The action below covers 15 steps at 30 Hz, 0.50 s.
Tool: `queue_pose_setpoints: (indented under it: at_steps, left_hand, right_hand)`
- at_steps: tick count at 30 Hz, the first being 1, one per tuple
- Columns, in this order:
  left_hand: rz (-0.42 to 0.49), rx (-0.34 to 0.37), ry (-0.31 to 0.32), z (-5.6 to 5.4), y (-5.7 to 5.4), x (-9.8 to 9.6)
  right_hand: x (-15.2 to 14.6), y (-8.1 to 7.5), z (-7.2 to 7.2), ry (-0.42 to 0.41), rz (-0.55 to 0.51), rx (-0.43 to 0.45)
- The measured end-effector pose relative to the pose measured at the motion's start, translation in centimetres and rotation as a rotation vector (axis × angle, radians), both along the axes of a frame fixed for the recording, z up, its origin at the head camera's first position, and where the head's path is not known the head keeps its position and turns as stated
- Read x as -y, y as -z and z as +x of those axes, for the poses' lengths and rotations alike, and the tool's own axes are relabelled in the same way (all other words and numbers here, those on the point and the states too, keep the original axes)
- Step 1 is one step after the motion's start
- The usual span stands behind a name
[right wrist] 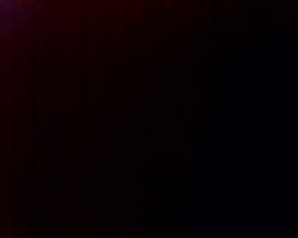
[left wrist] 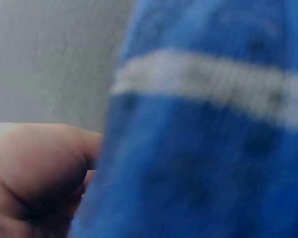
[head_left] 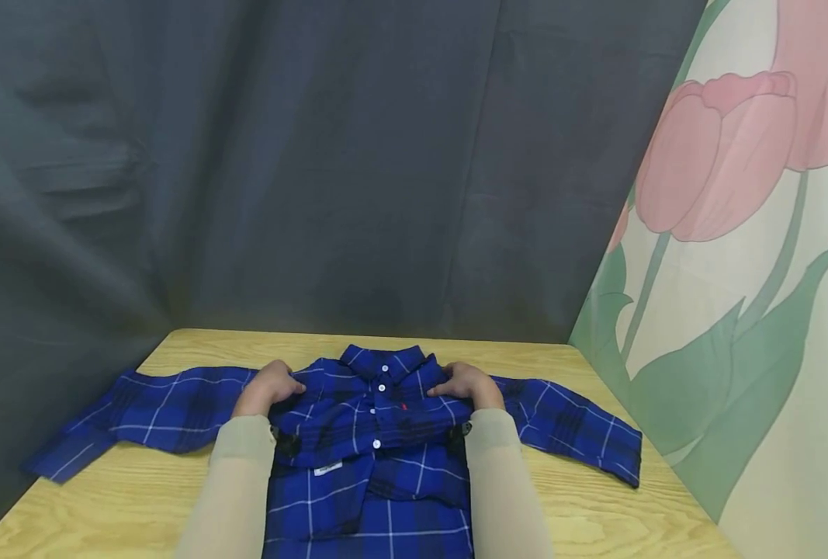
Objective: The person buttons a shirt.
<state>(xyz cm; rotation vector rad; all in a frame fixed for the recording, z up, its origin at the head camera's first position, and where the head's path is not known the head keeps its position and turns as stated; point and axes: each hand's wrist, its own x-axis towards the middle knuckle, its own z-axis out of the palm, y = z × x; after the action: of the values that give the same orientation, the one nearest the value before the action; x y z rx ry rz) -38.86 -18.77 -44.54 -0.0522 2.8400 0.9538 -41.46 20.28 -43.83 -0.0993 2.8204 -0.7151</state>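
A blue plaid shirt [head_left: 344, 423] with white buttons lies front up on the wooden table, collar [head_left: 386, 361] at the far side and sleeves spread to both sides. My left hand [head_left: 268, 386] grips it near the left shoulder, thumb on top of the cloth and the other fingers hidden. At the opposite shoulder, my right hand [head_left: 471, 385] pinches the fabric in the same way. Between the hands the front sags in folds, and a white label [head_left: 328, 469] shows below. Blurred blue cloth covers much of the left wrist view; the right wrist view is almost black.
Bare wood of the table [head_left: 595, 520] shows around the shirt. A dark grey curtain [head_left: 358, 171] hangs behind and to the left. On the right stands a wall [head_left: 805, 404] painted with tulips. The left sleeve's cuff [head_left: 64, 458] reaches over the table's left edge.
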Motion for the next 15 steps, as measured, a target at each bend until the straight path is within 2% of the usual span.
queue_pose_setpoints:
  at_steps: [3, 6, 8, 11, 15]
  left_hand:
    - [0.002, -0.01, -0.029, 0.2, -0.7, 0.3]
    - [0.021, -0.033, -0.07, 0.7, -1.9, 0.5]
    - [0.034, -0.069, -0.107, 1.2, -3.1, 0.5]
    - [0.079, -0.167, -0.164, 2.2, -5.3, 0.5]
    - [0.185, -0.356, -0.242, 3.1, -7.7, 0.3]
  right_hand:
    - [0.0, -0.1, 0.0, -0.048, -0.015, -0.041]
    - [-0.5, -1.0, 0.2, -0.065, -0.112, -0.045]
    - [-1.0, -2.1, 0.6, -0.045, -0.193, -0.048]
    - [-1.3, -4.2, 1.3, 0.011, -0.324, -0.098]
    - [-0.9, -7.1, 2.2, 0.111, -0.479, -0.195]
